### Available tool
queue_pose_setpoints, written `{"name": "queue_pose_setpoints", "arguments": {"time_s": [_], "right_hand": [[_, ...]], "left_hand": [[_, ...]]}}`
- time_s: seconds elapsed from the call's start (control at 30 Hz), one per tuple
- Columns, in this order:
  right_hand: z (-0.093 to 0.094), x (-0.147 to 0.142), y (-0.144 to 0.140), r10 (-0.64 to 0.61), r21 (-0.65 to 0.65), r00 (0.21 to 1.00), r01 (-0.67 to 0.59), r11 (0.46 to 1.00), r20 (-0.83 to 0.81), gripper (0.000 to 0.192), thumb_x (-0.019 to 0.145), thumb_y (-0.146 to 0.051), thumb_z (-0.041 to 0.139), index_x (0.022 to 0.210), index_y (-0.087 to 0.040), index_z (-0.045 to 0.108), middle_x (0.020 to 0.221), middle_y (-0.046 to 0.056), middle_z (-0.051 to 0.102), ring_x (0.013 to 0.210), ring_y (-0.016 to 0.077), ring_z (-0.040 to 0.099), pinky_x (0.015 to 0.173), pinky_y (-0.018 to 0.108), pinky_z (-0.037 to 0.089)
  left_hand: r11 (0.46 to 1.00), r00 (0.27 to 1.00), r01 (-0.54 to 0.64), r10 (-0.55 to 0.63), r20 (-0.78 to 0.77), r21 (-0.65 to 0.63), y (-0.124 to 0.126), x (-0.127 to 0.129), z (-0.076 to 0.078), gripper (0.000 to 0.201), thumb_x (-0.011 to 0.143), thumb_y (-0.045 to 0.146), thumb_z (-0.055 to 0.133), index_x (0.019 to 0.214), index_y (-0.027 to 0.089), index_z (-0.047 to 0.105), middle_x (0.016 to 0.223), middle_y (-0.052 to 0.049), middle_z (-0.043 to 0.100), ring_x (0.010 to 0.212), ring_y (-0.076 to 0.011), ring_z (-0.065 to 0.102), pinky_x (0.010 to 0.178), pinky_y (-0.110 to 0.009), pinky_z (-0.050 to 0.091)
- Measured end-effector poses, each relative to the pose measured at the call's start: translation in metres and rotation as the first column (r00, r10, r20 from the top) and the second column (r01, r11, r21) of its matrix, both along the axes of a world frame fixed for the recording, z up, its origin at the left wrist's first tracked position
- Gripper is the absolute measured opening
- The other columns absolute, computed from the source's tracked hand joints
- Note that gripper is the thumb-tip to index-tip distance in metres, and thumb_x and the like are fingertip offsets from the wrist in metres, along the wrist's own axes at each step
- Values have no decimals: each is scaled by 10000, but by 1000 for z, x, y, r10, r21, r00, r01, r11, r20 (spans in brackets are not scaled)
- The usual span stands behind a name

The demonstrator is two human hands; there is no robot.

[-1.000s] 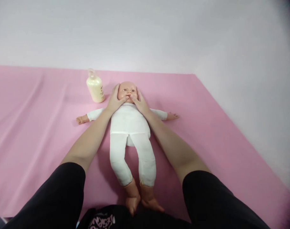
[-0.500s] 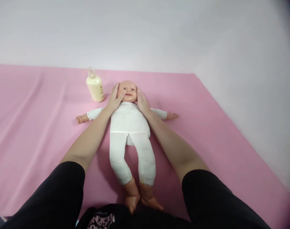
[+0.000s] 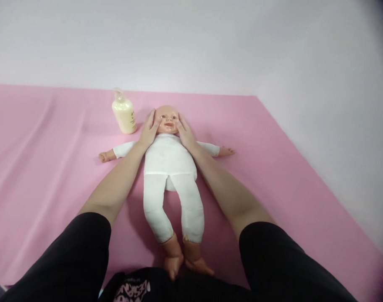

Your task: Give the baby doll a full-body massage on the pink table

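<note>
A baby doll [image 3: 170,155] in a white top and trousers lies on its back, arms spread, its bare feet towards me. My left hand [image 3: 148,129] rests along the side of the doll's head [image 3: 166,112], fingers stretched out and thumb against the cheek by the mouth. On the opposite side my right hand [image 3: 185,133] lies in the same way, its thumb on the other cheek. Both palms cup the head between them, with neither hand closed around it. Beyond my left hand stands a pump bottle [image 3: 125,116] of pale yellow liquid.
A pink cloth [image 3: 267,167] covers the surface under the doll, with soft creases at the left. Its far edge meets a pale grey-white background [image 3: 191,46]. The doll's feet [image 3: 173,262] are close to my black shirt.
My left thumb has slid outward over the cheek, away from the mouth. The right thumb has come up onto the other cheek. The view has shifted slightly; doll and bottle stay in place.
</note>
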State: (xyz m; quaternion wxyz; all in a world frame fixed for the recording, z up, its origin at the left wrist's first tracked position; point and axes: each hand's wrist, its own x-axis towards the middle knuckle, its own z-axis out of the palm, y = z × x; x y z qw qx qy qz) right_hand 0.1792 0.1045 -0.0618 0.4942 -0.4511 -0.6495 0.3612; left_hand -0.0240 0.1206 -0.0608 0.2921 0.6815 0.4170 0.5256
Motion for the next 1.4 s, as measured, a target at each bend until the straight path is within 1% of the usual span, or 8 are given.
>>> {"name": "queue_pose_setpoints", "arguments": {"time_s": [0.1, 0.17, 0.43, 0.63, 0.77, 0.97, 1.2, 1.4], "right_hand": [[7, -2, -8, 8, -65, 999, -6, 998, 32, 1238, 749, -851, 677, 1696, -191, 229, 1731, 80, 356, 1636, 291, 296, 1362, 456, 245], [11, -3, -11, 14, -84, 999, -11, 996, 34, 1290, 729, -824, 721, 1705, -178, 177, 1741, 93, 331, 1633, 293, 303, 1357, 454, 255], [15, -2, -14, 8, -81, 998, -3, 997, 61, 1103, 885, -885, 415, 1699, -167, 221, 1757, 68, 297, 1662, 237, 212, 1374, 394, 161], [8, -2, -9, -31, -51, 999, 29, 998, -39, 975, 916, -902, 265, 1648, -265, 370, 1710, 27, 409, 1623, 198, 328, 1357, 431, 252], [7, -2, -5, -58, 35, 997, 60, 998, -53, 965, 906, -913, 265, 1576, -258, 497, 1652, 44, 502, 1583, 208, 408, 1355, 408, 269], [6, 0, -2, -97, 83, 993, 102, 991, -60, 914, 918, -878, 319, 1490, -218, 588, 1565, 89, 599, 1508, 244, 508, 1322, 416, 333], [1, 1, 6, -80, 95, 995, 86, 992, -65, 781, 926, -770, 445, 1470, -227, 583, 1561, 88, 603, 1477, 246, 539, 1310, 435, 348], [5, -1, -1, -75, 53, 992, 80, 995, -100, 779, 943, -786, 383, 1467, -248, 586, 1558, 62, 608, 1489, 226, 533, 1307, 434, 368]], "left_hand": [[1000, 998, 27, -27, -60, 4, -1, -1, 1, 1174, 725, 901, 675, 1630, 231, 341, 1748, -175, 278, 1637, -386, 235, 1359, -525, 154], [999, 997, 32, -32, -69, -5, -2, 0, 1, 1258, 662, 861, 772, 1647, 238, 297, 1754, -186, 248, 1636, -413, 218, 1351, -555, 162], [998, 997, 64, -65, -46, -14, 1, -1, -1, 1099, 789, 857, 660, 1644, 277, 285, 1771, -147, 214, 1651, -375, 185, 1359, -534, 129], [998, 999, 50, -51, -17, -43, -2, 2, 0, 1077, 815, 849, 637, 1647, 262, 291, 1772, -138, 224, 1652, -357, 199, 1366, -499, 138], [997, 998, 59, -59, 16, -43, -2, 1, -1, 971, 876, 821, 585, 1642, 286, 320, 1778, -95, 232, 1661, -321, 178, 1372, -474, 134], [994, 996, 26, -17, 92, -105, 10, -3, -7, 756, 997, 736, 415, 1573, 250, 476, 1721, -65, 378, 1644, -253, 255, 1383, -434, 117], [996, 999, -14, 18, 51, -93, 3, -2, -1, 826, 996, 759, 387, 1577, 179, 476, 1702, -125, 403, 1628, -258, 302, 1378, -410, 155], [997, 996, 79, -80, -41, -14, -8, 0, 6, 1047, 835, 813, 652, 1655, 254, 318, 1776, -115, 224, 1660, -334, 171, 1374, -470, 121]]}}
